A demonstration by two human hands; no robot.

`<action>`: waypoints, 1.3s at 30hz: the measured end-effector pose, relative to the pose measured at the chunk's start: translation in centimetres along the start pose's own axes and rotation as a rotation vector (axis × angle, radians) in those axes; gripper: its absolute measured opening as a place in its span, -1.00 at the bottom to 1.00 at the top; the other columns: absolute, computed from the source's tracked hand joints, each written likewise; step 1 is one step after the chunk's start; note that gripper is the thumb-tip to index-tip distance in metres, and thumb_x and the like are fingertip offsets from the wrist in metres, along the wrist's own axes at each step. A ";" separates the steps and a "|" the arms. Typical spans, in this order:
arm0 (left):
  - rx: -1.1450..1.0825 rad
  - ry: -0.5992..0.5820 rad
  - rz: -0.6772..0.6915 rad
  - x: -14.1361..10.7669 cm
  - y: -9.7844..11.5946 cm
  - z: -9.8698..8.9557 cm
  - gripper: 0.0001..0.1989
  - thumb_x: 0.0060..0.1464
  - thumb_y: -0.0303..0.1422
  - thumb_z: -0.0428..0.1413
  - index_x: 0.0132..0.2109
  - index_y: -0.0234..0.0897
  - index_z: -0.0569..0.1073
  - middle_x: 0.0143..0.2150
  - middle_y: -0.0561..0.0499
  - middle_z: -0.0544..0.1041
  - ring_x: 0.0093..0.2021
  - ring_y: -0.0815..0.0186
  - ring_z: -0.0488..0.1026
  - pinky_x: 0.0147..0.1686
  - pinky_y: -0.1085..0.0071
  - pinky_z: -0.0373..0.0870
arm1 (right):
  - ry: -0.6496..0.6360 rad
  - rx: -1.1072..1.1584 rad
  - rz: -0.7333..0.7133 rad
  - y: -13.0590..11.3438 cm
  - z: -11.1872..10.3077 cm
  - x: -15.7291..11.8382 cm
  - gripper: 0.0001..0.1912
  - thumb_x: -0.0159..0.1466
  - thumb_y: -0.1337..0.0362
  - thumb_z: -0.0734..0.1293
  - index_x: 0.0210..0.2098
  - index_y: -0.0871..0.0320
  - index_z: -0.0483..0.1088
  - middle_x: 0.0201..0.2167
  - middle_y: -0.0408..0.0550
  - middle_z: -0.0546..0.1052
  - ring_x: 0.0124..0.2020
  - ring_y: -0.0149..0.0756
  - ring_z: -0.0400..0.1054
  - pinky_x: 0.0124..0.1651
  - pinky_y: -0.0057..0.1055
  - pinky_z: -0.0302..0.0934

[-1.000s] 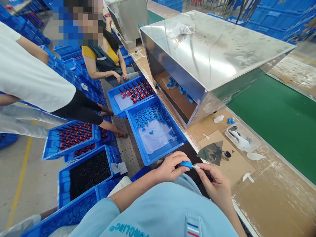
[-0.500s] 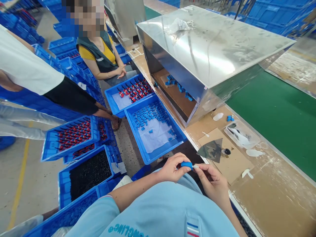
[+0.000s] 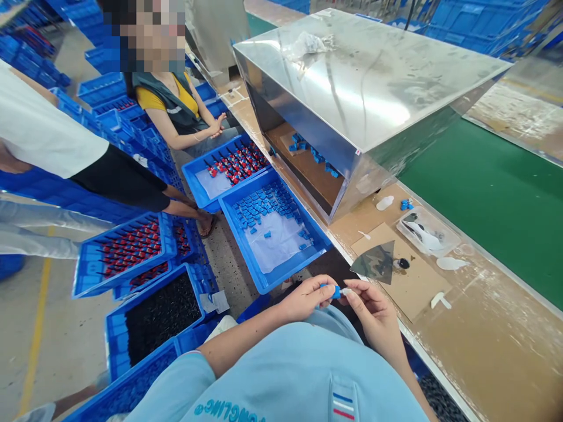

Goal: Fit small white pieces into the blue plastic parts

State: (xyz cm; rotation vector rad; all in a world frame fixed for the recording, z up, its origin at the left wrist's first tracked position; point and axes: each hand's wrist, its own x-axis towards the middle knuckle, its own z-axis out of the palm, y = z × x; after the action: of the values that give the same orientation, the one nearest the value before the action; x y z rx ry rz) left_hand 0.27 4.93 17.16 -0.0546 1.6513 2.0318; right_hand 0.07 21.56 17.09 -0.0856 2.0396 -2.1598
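Observation:
My left hand [image 3: 304, 300] is closed on a small blue plastic part [image 3: 336, 292], held just above my lap. The fingers of my right hand [image 3: 375, 312] pinch a small whitish tip [image 3: 345, 291] at the right end of that part. Whether the tip is joined to the blue part or only touches it, I cannot tell. Close ahead of my hands stands a blue tray [image 3: 275, 274] with white lining and many similar blue parts on it. On the bench to the right, a dark curved sheet [image 3: 376, 262] lies by a small pot of black liquid [image 3: 401, 264] on cardboard [image 3: 409, 296].
A metal hood [image 3: 352, 76] covers part of the bench, with blue parts under it. A clear plastic box [image 3: 426, 231] sits near the green belt [image 3: 488, 187]. Trays of red parts [image 3: 127, 246] and black pieces [image 3: 162, 310] stand left. A seated person [image 3: 176, 111] and a standing person [image 3: 88, 146] are nearby.
The blue part has turned slightly in my left hand and less of it shows. My right-hand fingers have shifted a little around the whitish tip. The view has moved slightly.

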 end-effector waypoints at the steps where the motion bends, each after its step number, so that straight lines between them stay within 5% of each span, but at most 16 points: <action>1: -0.045 -0.009 -0.019 0.0 -0.2 0.1 -0.45 -0.07 0.15 0.09 -0.32 -0.32 0.30 -0.53 0.16 0.23 -0.53 0.49 0.13 -0.48 0.48 0.06 | -0.002 0.002 0.004 0.1 0.0 -0.1 -0.67 0.12 0.01 0.41 -0.28 0.13 0.51 -0.42 -0.02 0.59 -0.44 -0.28 0.48 -0.34 -0.39 0.44; 5: -0.129 -0.060 -0.049 0.1 -0.6 0.3 -0.46 -0.03 0.16 0.04 -0.42 -0.30 0.24 -0.61 0.17 0.22 -0.62 0.50 0.11 -0.54 0.47 0.05 | -0.020 -0.009 0.008 0.5 0.0 -0.5 -0.71 0.13 0.03 0.42 -0.34 0.14 0.53 -0.44 -0.01 0.58 -0.42 -0.26 0.48 -0.33 -0.37 0.43; 16: 0.138 -0.041 -0.076 -0.4 0.2 0.1 -0.28 0.10 0.22 -0.31 -0.53 -0.31 0.33 -0.75 0.13 0.21 -0.68 0.46 0.16 -0.55 0.47 0.13 | 0.047 -0.010 0.028 0.7 0.4 -0.9 -0.69 0.11 0.00 0.42 -0.41 0.14 0.52 -0.52 -0.04 0.55 -0.46 -0.29 0.45 -0.36 -0.39 0.39; 25: -0.194 -0.143 -0.145 -0.7 0.1 0.2 -0.42 0.01 0.20 -0.04 -0.37 -0.31 0.29 -0.73 0.26 0.08 -0.71 0.54 -0.06 -0.63 0.51 -0.06 | 0.098 -0.069 0.019 0.8 0.4 -0.8 -0.69 0.13 0.00 0.40 -0.37 0.13 0.54 -0.50 -0.04 0.57 -0.47 -0.28 0.47 -0.37 -0.39 0.42; 39: -0.267 -0.091 -0.356 0.0 -0.1 -0.6 -0.48 0.00 0.10 0.02 -0.57 -0.29 0.26 -0.84 0.24 -0.01 -0.79 0.55 -0.14 -0.69 0.51 -0.19 | 0.042 -0.271 -0.252 2.6 0.3 -1.6 -0.92 0.20 0.27 0.37 -0.32 0.09 0.52 -0.38 -0.05 0.59 -0.39 -0.28 0.50 -0.34 -0.43 0.42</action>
State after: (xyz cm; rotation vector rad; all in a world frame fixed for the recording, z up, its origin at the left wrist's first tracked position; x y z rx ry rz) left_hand 0.17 4.39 16.92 -0.3213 1.2071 1.9308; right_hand 1.94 21.35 14.62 -0.3520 2.4520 -2.0152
